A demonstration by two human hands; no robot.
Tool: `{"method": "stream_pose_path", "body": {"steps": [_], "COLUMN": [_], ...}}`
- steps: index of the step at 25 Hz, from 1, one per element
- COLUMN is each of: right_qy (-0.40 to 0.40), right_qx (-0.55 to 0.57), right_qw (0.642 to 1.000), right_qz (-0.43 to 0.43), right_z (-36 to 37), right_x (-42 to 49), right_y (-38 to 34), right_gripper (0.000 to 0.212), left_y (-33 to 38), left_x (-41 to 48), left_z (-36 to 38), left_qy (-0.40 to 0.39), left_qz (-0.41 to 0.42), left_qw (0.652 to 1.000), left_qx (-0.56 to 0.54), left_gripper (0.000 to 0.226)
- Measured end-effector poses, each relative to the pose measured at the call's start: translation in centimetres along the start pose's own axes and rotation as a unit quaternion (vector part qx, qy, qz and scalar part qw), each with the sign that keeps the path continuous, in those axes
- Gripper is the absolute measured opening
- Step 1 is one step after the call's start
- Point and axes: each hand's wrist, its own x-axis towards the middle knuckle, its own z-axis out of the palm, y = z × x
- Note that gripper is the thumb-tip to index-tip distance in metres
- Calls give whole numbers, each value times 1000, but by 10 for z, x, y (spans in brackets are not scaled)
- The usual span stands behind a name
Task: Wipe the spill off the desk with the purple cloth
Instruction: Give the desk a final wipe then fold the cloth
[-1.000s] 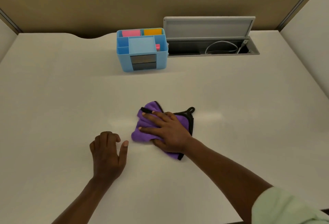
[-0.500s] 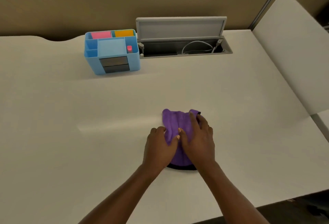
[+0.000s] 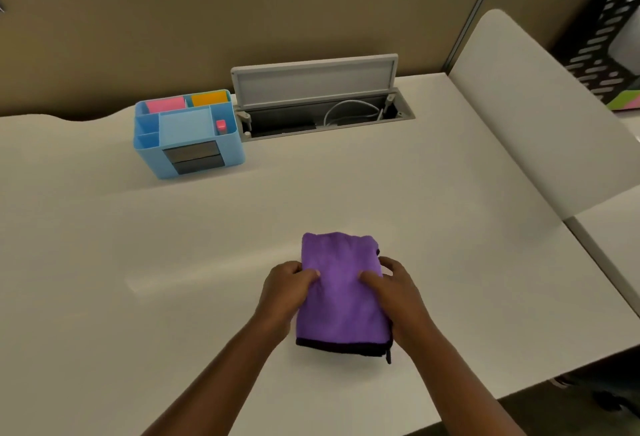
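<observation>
A: Where is the purple cloth?

B: Folded, lying on the desk; the left hand and right hand are gripping its 2 sides.

A: Which step?

B: Probably tidying up; no spill is showing, so next is likely setting it aside.

My cloth is solid purple with a black hem along its near edge. Beyond it on the off-white desk, the organiser is pale blue with dark grey drawer fronts, holding pink and orange pads.

Purple cloth — now folded, two-handed.
</observation>
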Motion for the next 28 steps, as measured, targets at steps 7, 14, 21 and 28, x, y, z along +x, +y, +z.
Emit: {"method": "stream_pose_path", "body": {"steps": [7,14,21,28], "right_qy": [-67,-39,73,147], "right_qx": [173,90,-46,-605], "right_qw": [982,987,982,753], "right_qz": [-22,-124,-167,-213], "right_z": [-77,-186,-233,-249], "right_x": [3,85,182,252], "right_y": [-13,-92,-136,-76], "right_gripper": [54,32,35,66], "left_y": [35,127,182,132], "left_x": [-14,27,97,143], "left_z": [45,145,240,271], "left_qy": [-63,-121,-59,46], "left_qz": [91,214,285,383], "left_qw": [992,969,942,760], "left_qx": [-54,-7,167,523], "left_gripper": [47,45,71,83]}}
